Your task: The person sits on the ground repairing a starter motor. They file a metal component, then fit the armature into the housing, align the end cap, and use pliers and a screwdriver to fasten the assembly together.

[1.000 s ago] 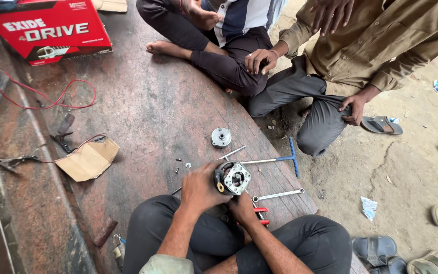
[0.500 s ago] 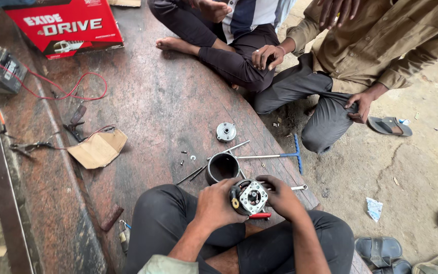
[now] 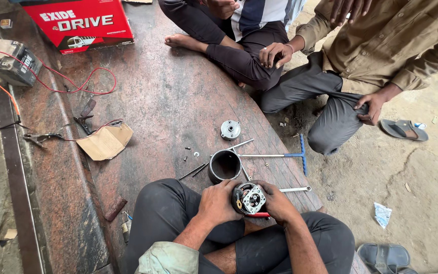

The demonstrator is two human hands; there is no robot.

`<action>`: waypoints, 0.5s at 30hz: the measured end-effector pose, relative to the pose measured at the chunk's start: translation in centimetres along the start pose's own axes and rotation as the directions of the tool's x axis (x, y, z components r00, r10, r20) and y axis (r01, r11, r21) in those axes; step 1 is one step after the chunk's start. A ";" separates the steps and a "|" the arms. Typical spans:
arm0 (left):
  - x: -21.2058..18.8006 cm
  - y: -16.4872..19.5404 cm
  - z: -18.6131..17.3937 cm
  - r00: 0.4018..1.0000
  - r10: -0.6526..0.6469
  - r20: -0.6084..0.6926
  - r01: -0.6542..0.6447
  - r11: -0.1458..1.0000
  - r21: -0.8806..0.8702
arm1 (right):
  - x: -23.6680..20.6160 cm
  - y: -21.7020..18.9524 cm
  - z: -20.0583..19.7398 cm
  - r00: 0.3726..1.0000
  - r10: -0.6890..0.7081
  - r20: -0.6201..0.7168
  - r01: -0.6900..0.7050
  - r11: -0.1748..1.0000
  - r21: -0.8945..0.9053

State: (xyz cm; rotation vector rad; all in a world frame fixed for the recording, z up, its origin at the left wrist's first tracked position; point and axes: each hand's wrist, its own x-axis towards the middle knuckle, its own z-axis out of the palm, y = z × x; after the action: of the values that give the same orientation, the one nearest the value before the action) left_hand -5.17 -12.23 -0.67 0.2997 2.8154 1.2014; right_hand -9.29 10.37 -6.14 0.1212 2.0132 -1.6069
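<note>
Motor core now lifted out of black casing, held over lap; left hand, right hand fingers curled tight around it; casing left empty on slab.

I am looking down at an open-air roadside repair workshop. People are sitting cross-legged on a reddish stone slab beside bare dirt ground. A small battery with red wires is lying there, along with a T-handle wrench, a metal cylinder housing, loose screws and a red carton.
</note>
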 end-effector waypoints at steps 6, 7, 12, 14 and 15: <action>0.0 0.2 -0.3 0.999 -0.023 0.046 0.023 1.000 0.010 | -0.7 -1.4 0.5 0.999 0.034 0.016 -0.036 0.995 0.091; 0.0 0.1 -0.3 0.998 -0.023 0.054 0.023 1.000 0.012 | -0.9 -1.6 0.6 0.998 0.067 0.014 -0.068 0.992 0.106; 0.0 -0.5 0.2 0.997 -0.019 0.071 0.018 1.000 0.012 | -1.0 -2.2 0.6 0.998 0.057 0.006 -0.057 0.998 0.023; 0.2 -0.7 0.2 0.997 -0.006 0.076 0.006 1.000 0.003 | -0.9 -2.2 0.5 0.997 0.072 0.005 -0.073 0.997 0.018; 0.3 -0.8 0.2 0.996 -0.006 0.089 0.006 1.000 0.005 | -0.8 -2.1 0.5 0.995 0.098 -0.003 -0.098 0.995 0.030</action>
State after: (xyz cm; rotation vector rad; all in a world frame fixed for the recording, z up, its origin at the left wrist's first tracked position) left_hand -5.52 -12.57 -1.41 0.3360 2.7415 1.1508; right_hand -9.25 9.52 -3.96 0.2313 1.9559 -1.5761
